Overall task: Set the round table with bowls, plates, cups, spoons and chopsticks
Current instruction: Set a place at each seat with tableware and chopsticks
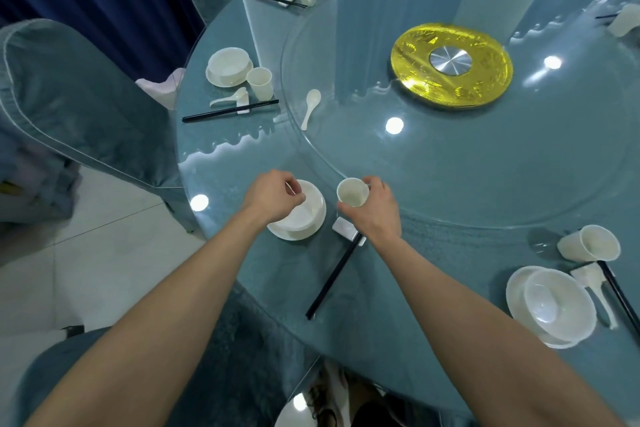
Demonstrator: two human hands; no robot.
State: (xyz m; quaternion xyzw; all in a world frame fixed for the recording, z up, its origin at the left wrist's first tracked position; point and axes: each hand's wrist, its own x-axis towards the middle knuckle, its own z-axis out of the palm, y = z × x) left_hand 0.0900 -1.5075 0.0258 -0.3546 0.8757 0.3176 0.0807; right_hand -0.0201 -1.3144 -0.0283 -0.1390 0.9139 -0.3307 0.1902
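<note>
Now my left hand pinches the bowl, centring it on its plate at the table's near edge; my right hand grips 1 cup just beside, matching neighbouring settings.

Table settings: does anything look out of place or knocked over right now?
The lone spoon lies on the glass turntable, apart from any setting. The cup at the right-hand setting looks tipped sideways, though the wide lens may exaggerate that.
</note>
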